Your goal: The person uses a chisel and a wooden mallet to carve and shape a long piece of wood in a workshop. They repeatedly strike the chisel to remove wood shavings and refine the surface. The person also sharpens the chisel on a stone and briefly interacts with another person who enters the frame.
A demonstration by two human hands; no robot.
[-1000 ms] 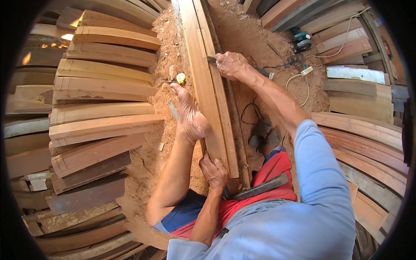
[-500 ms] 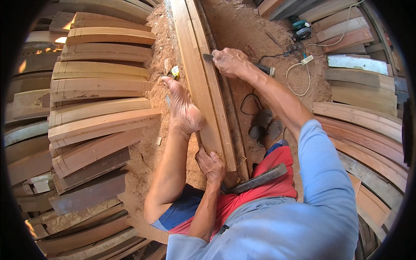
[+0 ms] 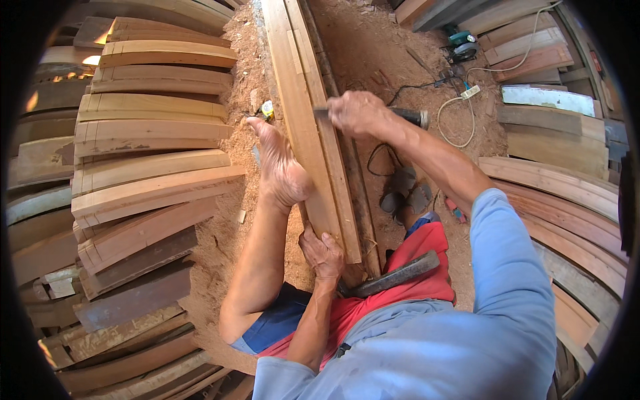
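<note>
Right hand [image 3: 357, 115] closed in a fist around a chisel-like tool [image 3: 321, 113]; flat dark blade sticks out on the left, over the long wooden board [image 3: 313, 157], black cylindrical handle out on the right. Can't tell if the edge touches the wood. Board is in front of the person, running from near the lap to the top edge, tilted a bit left, with a long strip or step along its right side and a narrow rectangular mark farther up. Left hand [image 3: 323, 255] is at the board's near end, fingers bent at the left edge, thumb up; can't tell whether it's gripping or just resting. Bare left foot [image 3: 285, 179] sits against the board's left side, above the left hand. Dark bar [image 3: 400, 275] lies across the red shorts, by the near end. Yellow tape measure [image 3: 267, 109] on the sawdust just left of the board, near the toes. Right side: red-handled pliers [image 3: 383, 81], white socket block [image 3: 471, 92] on its cord, green power tool [image 3: 461, 40]. Curved timber pieces [image 3: 153, 130] stacked left.
</note>
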